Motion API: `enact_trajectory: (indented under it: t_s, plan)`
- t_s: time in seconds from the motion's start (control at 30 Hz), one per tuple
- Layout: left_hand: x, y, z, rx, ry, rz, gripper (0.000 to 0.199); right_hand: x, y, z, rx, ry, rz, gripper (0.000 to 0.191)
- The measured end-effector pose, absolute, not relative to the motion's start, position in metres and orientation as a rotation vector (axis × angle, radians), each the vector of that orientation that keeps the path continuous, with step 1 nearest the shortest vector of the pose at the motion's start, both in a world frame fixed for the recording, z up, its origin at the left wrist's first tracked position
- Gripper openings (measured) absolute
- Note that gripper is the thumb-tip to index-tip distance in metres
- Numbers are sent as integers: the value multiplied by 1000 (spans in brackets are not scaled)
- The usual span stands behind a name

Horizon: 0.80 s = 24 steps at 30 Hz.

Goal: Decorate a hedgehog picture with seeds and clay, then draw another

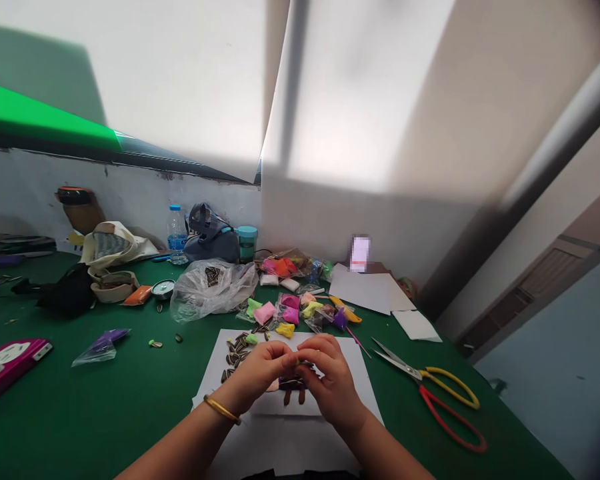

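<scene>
Above a white sheet of paper [350,393], my left hand [267,367] and my right hand [327,373] meet fingertip to fingertip. Between them they pinch a small sunflower seed [306,364] with a speck of green clay by it; the fingers cover most of it. Beneath the hands lies a partly hidden clay picture [294,385] with dark purple and brown parts. Striped sunflower seeds [237,350] are heaped on the sheet's left side, beside a lump of green clay [251,339]. A yellow clay packet [285,330] touches the sheet's far edge.
Scissors [420,377] with yellow and red handles lie open on the right. Behind the paper are colourful clay packets [265,312] and a plastic bag [200,287] of seeds. A phone [360,253] stands at the back, near a bottle [177,233]. A magenta device [17,367] lies left.
</scene>
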State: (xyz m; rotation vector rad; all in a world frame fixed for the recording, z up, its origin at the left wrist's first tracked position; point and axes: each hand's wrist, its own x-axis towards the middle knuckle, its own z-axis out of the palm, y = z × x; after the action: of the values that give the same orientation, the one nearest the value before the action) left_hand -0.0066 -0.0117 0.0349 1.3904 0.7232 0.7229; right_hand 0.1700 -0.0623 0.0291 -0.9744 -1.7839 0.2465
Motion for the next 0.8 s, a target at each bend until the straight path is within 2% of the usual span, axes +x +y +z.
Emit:
enact_trajectory:
  t_s: [0.17,0.4,0.63,0.8]
  plan:
    - [-22,4,37,1661,948,876,48,179,-60,21,-1103,-1678,332,17]
    - [-43,25,10,1833,1268,1056,45,190,-56,-1,-1282,-1728,414,13]
    - [-44,26,3,1866,1297,1062,44,183,-54,-12,-1300,-1857,330,20]
    - [-43,26,1,1862,1295,1051,43,177,-54,-12,-1315,-1936,272,18]
